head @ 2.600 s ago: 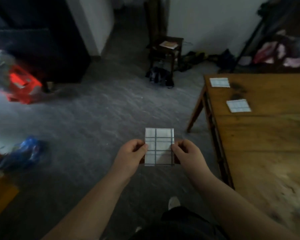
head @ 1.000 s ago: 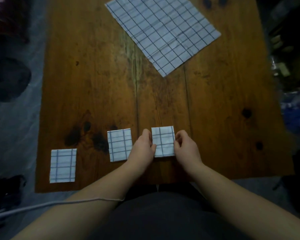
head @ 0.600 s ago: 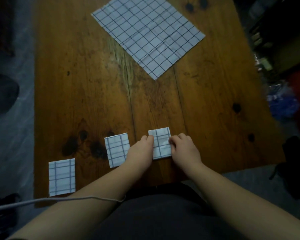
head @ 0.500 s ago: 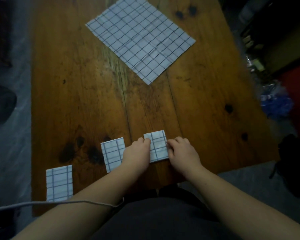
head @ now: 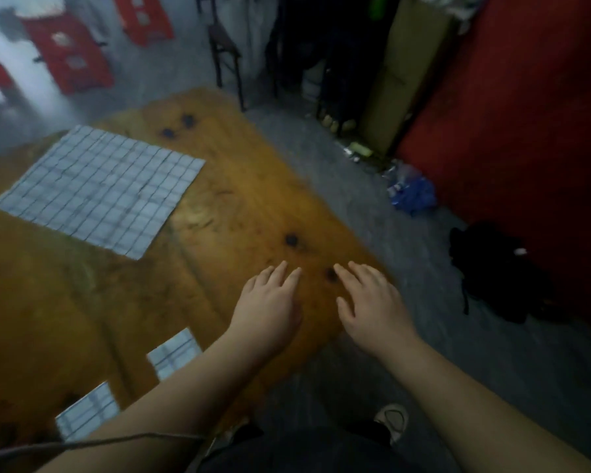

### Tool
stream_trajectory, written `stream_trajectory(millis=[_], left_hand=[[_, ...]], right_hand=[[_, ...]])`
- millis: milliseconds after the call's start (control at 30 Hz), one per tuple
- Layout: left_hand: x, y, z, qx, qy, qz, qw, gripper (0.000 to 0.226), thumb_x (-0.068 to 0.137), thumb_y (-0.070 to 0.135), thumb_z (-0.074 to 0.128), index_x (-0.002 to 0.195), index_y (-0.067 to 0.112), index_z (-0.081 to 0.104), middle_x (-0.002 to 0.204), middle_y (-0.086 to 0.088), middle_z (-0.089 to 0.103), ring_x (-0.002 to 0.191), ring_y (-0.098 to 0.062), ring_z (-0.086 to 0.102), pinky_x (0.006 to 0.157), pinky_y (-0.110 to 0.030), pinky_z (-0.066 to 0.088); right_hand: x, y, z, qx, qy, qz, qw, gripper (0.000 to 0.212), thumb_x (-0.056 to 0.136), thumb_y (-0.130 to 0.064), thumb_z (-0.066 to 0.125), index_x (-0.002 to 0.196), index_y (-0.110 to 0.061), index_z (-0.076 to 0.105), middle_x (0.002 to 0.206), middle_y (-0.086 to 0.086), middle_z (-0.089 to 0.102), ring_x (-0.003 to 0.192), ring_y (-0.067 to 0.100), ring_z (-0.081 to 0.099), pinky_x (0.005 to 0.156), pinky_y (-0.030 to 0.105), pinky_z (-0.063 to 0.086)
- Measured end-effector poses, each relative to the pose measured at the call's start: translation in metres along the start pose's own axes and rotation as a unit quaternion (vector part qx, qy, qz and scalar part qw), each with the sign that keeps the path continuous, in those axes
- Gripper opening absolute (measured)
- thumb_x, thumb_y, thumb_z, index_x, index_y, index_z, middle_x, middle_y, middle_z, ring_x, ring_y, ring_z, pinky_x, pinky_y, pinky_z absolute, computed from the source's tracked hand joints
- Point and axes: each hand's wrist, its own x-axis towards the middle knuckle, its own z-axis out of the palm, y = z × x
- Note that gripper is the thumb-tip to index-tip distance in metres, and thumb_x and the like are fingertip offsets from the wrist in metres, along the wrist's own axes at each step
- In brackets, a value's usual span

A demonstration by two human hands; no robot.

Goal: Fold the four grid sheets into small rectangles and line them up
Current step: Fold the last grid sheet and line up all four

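Half a second ago both hands were pinching the third folded piece down onto the wood; now I see them let go and slide off to the right, and the view has swung with them. The left hand (head: 270, 310) and the right hand (head: 372, 308) are both empty, fingers straight and loosely spread, palms down over the near right corner of the wooden table (head: 82, 302). Through the motion blur I cannot tell whether they rest on it or hover just above. Behind the left hand's wrist, just beside the forearm, lies one folded rectangle (head: 174, 353). A second folded rectangle (head: 86, 414) sits farther back along the same forearm, partly cut off by it. The remaining one of the three I cannot find; it may be off the frame or under the arm. The unfolded grid sheet (head: 99, 189) lies flat well ahead and to the left of the left hand, untouched. I judge the third piece placed and that step closed, so three of four are done. What remains is the last sheet: reach forward-left for it, fold it down, and set it just right of the nearest rectangle, toward where the hands are now.
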Motion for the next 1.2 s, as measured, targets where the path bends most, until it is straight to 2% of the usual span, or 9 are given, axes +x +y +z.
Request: stream_trajectory(millis=[100, 200, 267, 333, 433, 533, 733, 900, 1200], left_hand=[[0.042, 0.080, 0.007, 0.013, 0.004, 0.051, 0.999, 0.065, 0.101, 0.042, 0.044, 0.158, 0.030, 0.018, 0.167, -0.001, 0.017, 0.153, -0.024, 0.016, 0.123, -0.044, 0.015], [0.085, 0.165, 0.020, 0.029, 0.001, 0.082, 0.996, 0.067, 0.099, 0.041, 0.045, 0.158, 0.029, 0.016, 0.167, -0.002, 0.018, 0.153, -0.024, 0.015, 0.124, -0.046, 0.017], [0.111, 0.222, 0.029, 0.031, 0.005, 0.097, 0.995, 0.065, 0.099, 0.041, 0.044, 0.158, 0.030, 0.017, 0.166, -0.001, 0.020, 0.153, -0.024, 0.016, 0.124, -0.046, 0.018], [0.134, 0.274, 0.038, 0.032, 0.002, 0.117, 0.993, 0.063, 0.100, 0.040, 0.044, 0.157, 0.030, 0.019, 0.166, -0.002, 0.021, 0.153, -0.025, 0.017, 0.124, -0.045, 0.017], [0.165, 0.339, 0.045, 0.039, -0.007, 0.145, 0.989, 0.063, 0.100, 0.042, 0.044, 0.157, 0.030, 0.019, 0.166, -0.001, 0.022, 0.152, -0.024, 0.018, 0.124, -0.044, 0.017], [0.196, 0.382, 0.047, 0.041, -0.009, 0.154, 0.987, 0.062, 0.100, 0.043, 0.044, 0.157, 0.031, 0.020, 0.165, 0.001, 0.024, 0.152, -0.022, 0.020, 0.122, -0.042, 0.017], [0.278, 0.419, 0.046, 0.060, -0.014, 0.140, 0.988, 0.061, 0.100, 0.046, 0.042, 0.156, 0.030, 0.024, 0.164, 0.000, 0.026, 0.151, -0.024, 0.021, 0.121, -0.044, 0.020], [0.368, 0.427, 0.041, 0.038, 0.002, 0.120, 0.992, 0.062, 0.100, 0.049, 0.041, 0.156, 0.029, 0.024, 0.164, -0.002, 0.027, 0.151, -0.025, 0.020, 0.122, -0.045, 0.021], [0.568, 0.375, -0.009, 0.020, 0.005, 0.061, 0.998, 0.064, 0.100, 0.051, 0.041, 0.156, 0.029, 0.022, 0.165, -0.003, 0.025, 0.152, -0.026, 0.019, 0.122, -0.047, 0.020]], right_hand=[[-0.015, 0.081, -0.029, 0.005, 0.050, 0.024, 0.998, 0.061, 0.101, -0.044, 0.040, 0.159, -0.032, 0.023, 0.165, -0.001, 0.025, 0.153, 0.020, 0.016, 0.122, 0.043, 0.022], [-0.029, 0.171, -0.060, 0.031, 0.083, 0.050, 0.995, 0.062, 0.099, -0.043, 0.041, 0.158, -0.030, 0.028, 0.164, 0.001, 0.027, 0.152, 0.021, 0.018, 0.122, 0.038, 0.018], [-0.036, 0.232, -0.081, 0.031, 0.098, 0.079, 0.992, 0.063, 0.100, -0.039, 0.049, 0.158, -0.028, 0.028, 0.164, 0.001, 0.028, 0.152, 0.022, 0.019, 0.122, 0.038, 0.017], [-0.043, 0.287, -0.098, 0.023, 0.112, 0.109, 0.987, 0.065, 0.098, -0.038, 0.054, 0.158, -0.026, 0.030, 0.163, 0.004, 0.031, 0.151, 0.024, 0.022, 0.122, 0.041, 0.021], [-0.047, 0.345, -0.124, 0.028, 0.117, 0.135, 0.984, 0.066, 0.098, -0.039, 0.054, 0.158, -0.024, 0.030, 0.163, 0.006, 0.032, 0.150, 0.024, 0.023, 0.121, 0.042, 0.025], [-0.040, 0.386, -0.143, 0.047, 0.111, 0.148, 0.982, 0.067, 0.100, -0.041, 0.050, 0.159, -0.026, 0.025, 0.165, 0.003, 0.026, 0.152, 0.022, 0.017, 0.121, 0.038, 0.020], [0.018, 0.445, -0.173, 0.068, 0.108, 0.163, 0.978, 0.067, 0.102, -0.043, 0.046, 0.161, -0.027, 0.019, 0.168, 0.001, 0.017, 0.154, 0.022, 0.011, 0.122, 0.041, 0.020], [0.097, 0.476, -0.204, 0.029, 0.101, 0.140, 0.985, 0.067, 0.100, -0.045, 0.048, 0.160, -0.028, 0.023, 0.167, 0.003, 0.021, 0.153, 0.024, 0.014, 0.122, 0.041, 0.021], [0.320, 0.500, -0.262, 0.019, 0.059, 0.105, 0.993, 0.067, 0.101, -0.049, 0.044, 0.160, -0.031, 0.018, 0.169, -0.001, 0.012, 0.154, 0.022, 0.006, 0.124, 0.043, 0.017]])
